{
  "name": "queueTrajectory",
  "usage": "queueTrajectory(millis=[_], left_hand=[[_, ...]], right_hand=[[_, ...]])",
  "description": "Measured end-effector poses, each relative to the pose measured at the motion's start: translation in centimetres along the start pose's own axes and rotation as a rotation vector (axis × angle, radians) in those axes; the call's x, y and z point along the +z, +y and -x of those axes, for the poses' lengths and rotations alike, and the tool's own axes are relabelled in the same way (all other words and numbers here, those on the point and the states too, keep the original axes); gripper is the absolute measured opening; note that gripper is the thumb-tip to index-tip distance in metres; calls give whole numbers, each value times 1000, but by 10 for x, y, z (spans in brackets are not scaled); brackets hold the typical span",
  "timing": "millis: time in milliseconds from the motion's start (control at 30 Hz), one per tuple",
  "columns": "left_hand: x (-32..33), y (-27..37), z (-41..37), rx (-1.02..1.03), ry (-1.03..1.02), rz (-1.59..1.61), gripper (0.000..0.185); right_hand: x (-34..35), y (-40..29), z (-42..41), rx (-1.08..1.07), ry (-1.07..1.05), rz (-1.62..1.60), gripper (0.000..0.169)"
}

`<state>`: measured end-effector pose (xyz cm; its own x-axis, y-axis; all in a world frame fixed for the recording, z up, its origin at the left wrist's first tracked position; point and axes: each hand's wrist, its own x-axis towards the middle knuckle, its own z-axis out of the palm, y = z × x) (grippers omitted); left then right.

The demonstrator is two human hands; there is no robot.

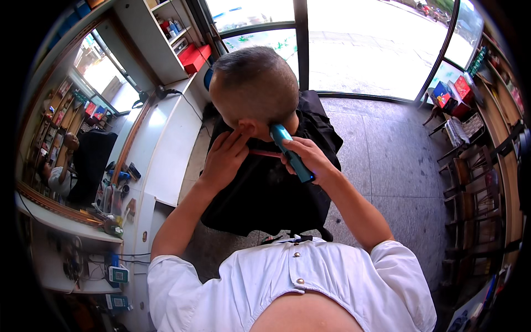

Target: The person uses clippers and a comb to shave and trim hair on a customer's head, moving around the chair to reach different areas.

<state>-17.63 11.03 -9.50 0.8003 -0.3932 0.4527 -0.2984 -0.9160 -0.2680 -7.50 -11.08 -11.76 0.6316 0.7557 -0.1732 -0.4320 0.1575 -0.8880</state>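
Note:
My right hand [307, 159] grips a teal cordless hair clipper [292, 153]. Its blade end rests against the hair behind the ear of a seated person [257, 89], whose head is closely cropped. My left hand [226, 155] lies beside that head, its fingertips touching the ear [248, 126]; its thumb is hidden. A thin red comb-like strip [264, 153] spans the gap between my hands, below the ear. Which hand holds it I cannot tell. A black barber's cape [265, 195] covers the seated person's body.
Along the left run a white counter [166, 145] with tools and a framed mirror [70, 137]. A black hair dryer [166, 92] with a cord sits at its far end. Wooden chairs [468, 170] line the right wall. Glass doors [303, 50] stand ahead.

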Motion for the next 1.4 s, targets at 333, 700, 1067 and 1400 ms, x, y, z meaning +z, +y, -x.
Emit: queueTrajectory(millis=[333,700,1067,1400], left_hand=[[-26,10,21,-65,59,-22,9],[-32,0,31,-307,321,198,21],[-38,-7,-8,-449,489,415,29],[-43,18,-90,-634,405,139,62]], right_hand=[[-11,-5,-3,5,-6,163,28],[-19,8,-13,70,91,277,26],[-26,6,-5,112,124,360,26],[-59,-31,-20,55,-135,333,27]])
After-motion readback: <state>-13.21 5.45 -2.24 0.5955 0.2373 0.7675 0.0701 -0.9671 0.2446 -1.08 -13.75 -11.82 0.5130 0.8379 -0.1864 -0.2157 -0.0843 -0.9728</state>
